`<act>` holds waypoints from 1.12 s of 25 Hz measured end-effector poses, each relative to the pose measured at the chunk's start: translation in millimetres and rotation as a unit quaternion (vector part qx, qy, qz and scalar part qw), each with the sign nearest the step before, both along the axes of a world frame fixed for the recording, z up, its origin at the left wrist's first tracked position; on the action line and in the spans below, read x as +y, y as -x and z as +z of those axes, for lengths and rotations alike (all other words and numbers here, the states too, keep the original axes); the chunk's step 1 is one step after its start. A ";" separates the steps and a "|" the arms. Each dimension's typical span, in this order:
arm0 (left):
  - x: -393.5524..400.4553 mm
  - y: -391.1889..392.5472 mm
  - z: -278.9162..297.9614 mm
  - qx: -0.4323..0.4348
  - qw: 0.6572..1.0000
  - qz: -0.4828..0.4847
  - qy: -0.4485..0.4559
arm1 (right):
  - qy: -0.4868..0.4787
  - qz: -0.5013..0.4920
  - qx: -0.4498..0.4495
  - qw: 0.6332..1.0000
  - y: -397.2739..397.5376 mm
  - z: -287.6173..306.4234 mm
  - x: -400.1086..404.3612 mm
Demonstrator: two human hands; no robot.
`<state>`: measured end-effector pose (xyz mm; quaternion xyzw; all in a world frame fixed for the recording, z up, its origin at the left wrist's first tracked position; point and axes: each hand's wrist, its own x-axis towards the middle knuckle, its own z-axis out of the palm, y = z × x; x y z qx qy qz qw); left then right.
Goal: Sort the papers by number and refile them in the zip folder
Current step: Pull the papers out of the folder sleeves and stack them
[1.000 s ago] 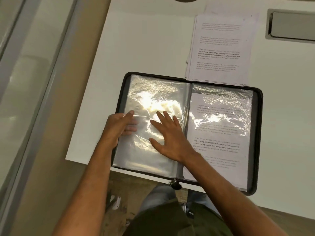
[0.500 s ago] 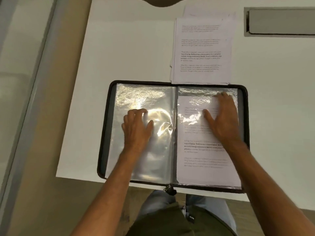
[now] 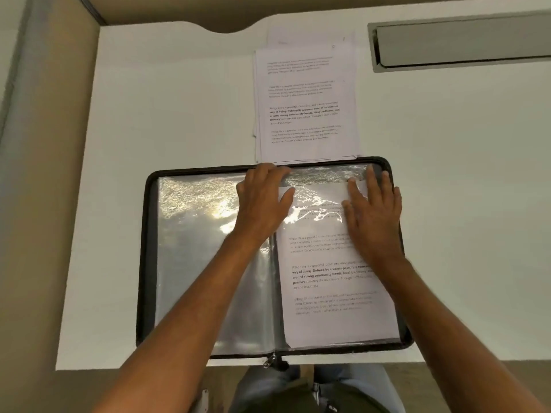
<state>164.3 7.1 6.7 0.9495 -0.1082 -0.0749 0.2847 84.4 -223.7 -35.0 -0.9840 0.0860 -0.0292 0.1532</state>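
The zip folder (image 3: pixel 149 263) lies open on the white worktop (image 3: pixel 179 114) right in front of me, its zipper pull (image 3: pixel 269 361) hanging at the 6 o'clock edge. My left hand (image 3: pixel 262 204) rests flat and open across the spine near the folder's 12 o'clock edge, fingers spread, gripping nothing. My right hand (image 3: pixel 372 216) lies flat and open on the right-hand plastic sleeve (image 3: pixel 328 174) toward 1 o'clock, pressing on the printed sheet (image 3: pixel 337 293) inside it. The left-hand sleeve (image 3: pixel 190 263) at 9 o'clock shines with glare and looks empty. The loose stack of papers (image 3: pixel 304 105) sits at 12 o'clock, its near edge touching the folder's rim. A grey recessed tray (image 3: pixel 459 43) is at 2 o'clock.
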 end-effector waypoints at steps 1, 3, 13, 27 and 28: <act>-6.3 -6.3 -0.2 -0.004 1.000 -0.015 0.002 | -0.009 0.003 -0.011 1.000 1.0 0.7 -0.8; -17.3 -15.5 -1.0 -0.006 0.999 -0.050 -0.004 | -0.020 -0.002 -0.028 0.999 4.7 2.8 -1.9; -21.9 -38.8 16.5 0.062 0.993 -0.098 0.027 | -0.375 -0.149 -0.080 0.912 13.1 45.9 9.3; -43.5 -61.1 18.7 0.140 0.968 -0.210 0.010 | -0.440 -0.179 -0.098 0.875 11.7 55.3 20.7; -46.5 -60.8 18.2 0.141 0.966 -0.218 0.002 | -0.439 -0.176 -0.101 0.876 11.8 55.9 20.6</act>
